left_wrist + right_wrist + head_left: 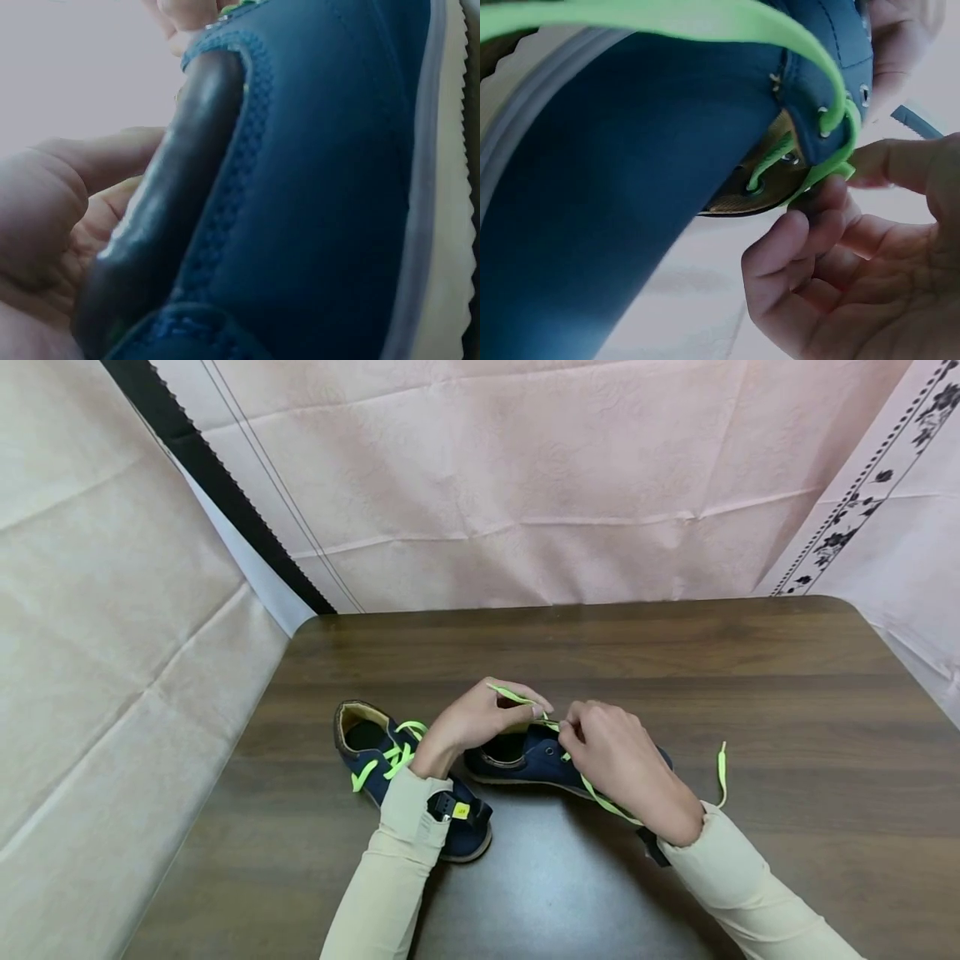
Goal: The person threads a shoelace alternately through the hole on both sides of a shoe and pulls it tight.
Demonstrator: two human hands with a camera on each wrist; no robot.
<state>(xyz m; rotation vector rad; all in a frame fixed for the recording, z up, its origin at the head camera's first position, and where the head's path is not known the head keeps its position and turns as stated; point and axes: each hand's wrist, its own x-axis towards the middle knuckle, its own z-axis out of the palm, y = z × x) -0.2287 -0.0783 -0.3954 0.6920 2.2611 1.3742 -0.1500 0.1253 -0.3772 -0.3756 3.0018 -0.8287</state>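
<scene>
A navy shoe (536,767) lies on its sole under both hands, its toe toward the right. My left hand (480,718) is over its heel opening and pinches a neon green shoelace (512,695) between thumb and forefinger; the loose tip sticks out past the hand. Over the eyelets, my right hand (618,756) has curled fingertips gripping the lace. The right wrist view shows that lace threaded through eyelets close to the right fingertips (799,225). In the left wrist view the left thumb (112,157) is beside the dark padded collar (172,165).
A second navy shoe (468,839), laced in green, sits at the left, partly behind the left forearm. Another loose lace end (722,768) stands out by the right sleeve. Everything rests on a brown wooden table (600,643), with pale patterned cloth (525,485) hanging behind it.
</scene>
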